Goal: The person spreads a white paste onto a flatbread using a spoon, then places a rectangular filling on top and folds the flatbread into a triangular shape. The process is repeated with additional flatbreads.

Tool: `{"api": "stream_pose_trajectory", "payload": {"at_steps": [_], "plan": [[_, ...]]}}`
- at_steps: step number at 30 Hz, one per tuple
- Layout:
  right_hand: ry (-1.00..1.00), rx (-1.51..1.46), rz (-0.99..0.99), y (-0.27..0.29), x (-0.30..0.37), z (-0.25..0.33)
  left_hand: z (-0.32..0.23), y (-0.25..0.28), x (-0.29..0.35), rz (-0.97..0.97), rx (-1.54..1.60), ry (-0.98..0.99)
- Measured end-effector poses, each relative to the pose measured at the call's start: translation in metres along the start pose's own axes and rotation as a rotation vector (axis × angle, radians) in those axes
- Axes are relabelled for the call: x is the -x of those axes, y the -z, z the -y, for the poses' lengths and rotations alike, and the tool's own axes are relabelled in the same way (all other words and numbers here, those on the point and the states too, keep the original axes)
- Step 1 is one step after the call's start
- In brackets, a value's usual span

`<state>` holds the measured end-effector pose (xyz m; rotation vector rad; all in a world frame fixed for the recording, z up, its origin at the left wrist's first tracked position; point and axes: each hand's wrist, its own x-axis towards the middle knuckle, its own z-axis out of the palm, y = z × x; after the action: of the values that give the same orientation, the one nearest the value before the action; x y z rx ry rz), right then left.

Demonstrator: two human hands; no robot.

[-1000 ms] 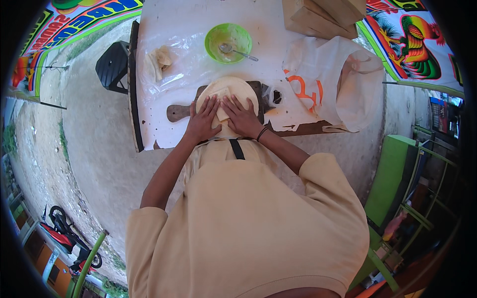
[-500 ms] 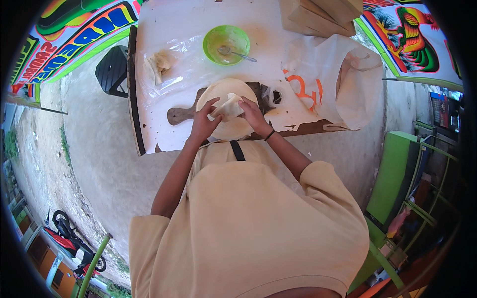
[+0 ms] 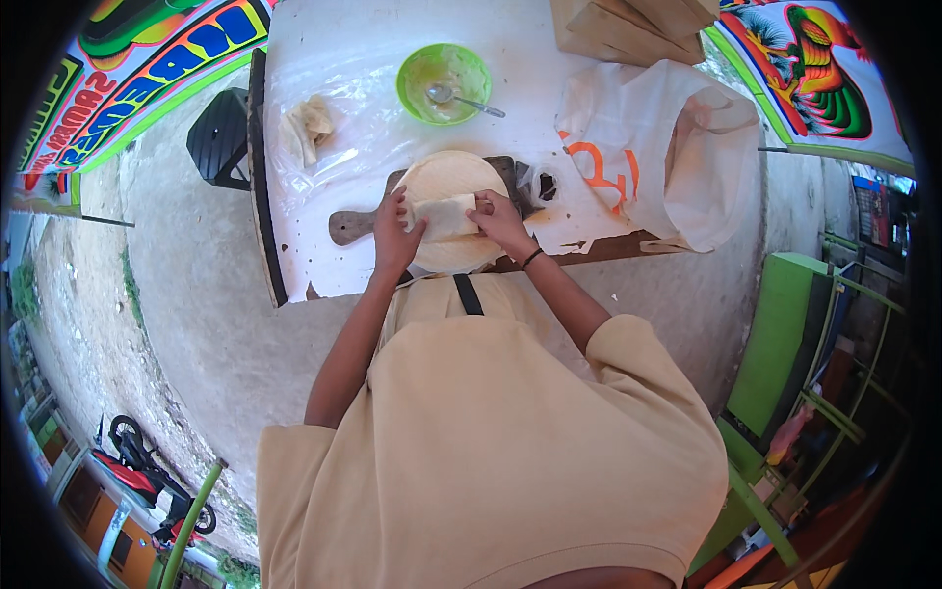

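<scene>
Both the left hand (image 3: 394, 234) and right hand (image 3: 500, 218) pinch a half-rolled wrapper (image 3: 444, 217) on the board (image 3: 350, 224); the wrapper's far half lies flat, unrolled.

Bare tabletop (image 3: 343, 270) lies open just left of the left hand (image 3: 394, 236); beyond both hands the green bowl (image 3: 444, 83) blocks, the white plastic bag (image 3: 667, 147) crowds the right hand (image 3: 502, 218).
</scene>
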<state>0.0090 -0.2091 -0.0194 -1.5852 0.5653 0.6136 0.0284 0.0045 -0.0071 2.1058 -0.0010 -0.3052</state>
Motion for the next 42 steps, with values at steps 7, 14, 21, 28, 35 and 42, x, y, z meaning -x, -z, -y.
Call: {"api": "stream_pose_trajectory", "payload": {"at_steps": [7, 14, 21, 28, 35, 42], "plan": [[0.578, 0.674, -0.320, -0.007, 0.019, 0.012, -0.005, 0.003, 0.012, 0.042, -0.054, -0.058], [0.560, 0.804, -0.222, -0.010, 0.017, 0.008, 0.000, -0.003, 0.014, 0.102, -0.282, -0.211], [0.802, 0.739, -0.246, -0.003, 0.019, 0.004, 0.003, 0.003, 0.017, 0.106, -0.257, -0.320], [0.850, 0.926, -0.144, 0.001, 0.018, -0.001, 0.011, 0.005, 0.014, 0.130, -0.336, -0.361], [0.638, 0.696, -0.108, 0.001, 0.014, 0.007, -0.004, 0.014, 0.004, 0.167, -0.177, -0.188], [0.594, 0.748, -0.081, -0.003, 0.017, 0.018, 0.002, 0.014, 0.000, 0.230, -0.172, -0.201]]}}
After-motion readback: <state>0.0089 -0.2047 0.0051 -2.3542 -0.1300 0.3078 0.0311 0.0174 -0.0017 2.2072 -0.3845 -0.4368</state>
